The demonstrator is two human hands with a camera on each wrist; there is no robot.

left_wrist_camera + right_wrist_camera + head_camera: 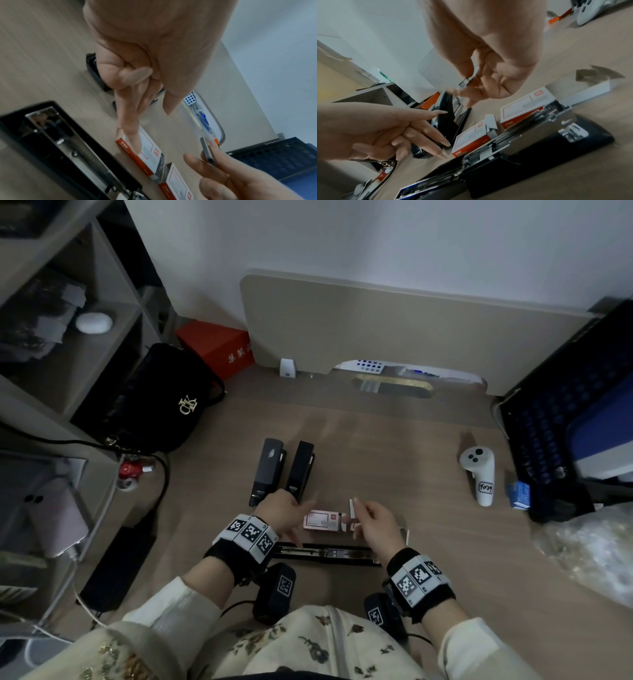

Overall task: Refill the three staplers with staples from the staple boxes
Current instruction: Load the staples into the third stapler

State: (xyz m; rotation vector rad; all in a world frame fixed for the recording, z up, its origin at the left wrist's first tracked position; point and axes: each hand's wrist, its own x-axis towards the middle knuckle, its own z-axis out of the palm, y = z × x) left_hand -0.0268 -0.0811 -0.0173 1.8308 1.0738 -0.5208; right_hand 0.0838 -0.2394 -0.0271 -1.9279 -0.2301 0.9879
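Two closed black staplers (272, 470) (301, 470) stand side by side on the desk. Nearest me a third stapler (325, 553) lies folded open, its metal staple channel (72, 146) bare. Behind it sit two red-and-white staple boxes (471, 139) (525, 108), the left one with its end open. My right hand (354, 510) is raised a little above the boxes and pinches a grey strip of staples (207, 151) between thumb and fingers. My left hand (301, 508) holds nothing; its straight fingers (130, 135) reach over the left box (149, 148).
A white controller (479, 474) and a small blue box (519, 494) lie to the right, beside a dark blue crate (565, 422). A black handbag (154, 405) and cables sit at the left. A white cardboard sleeve (594, 89) lies behind the boxes.
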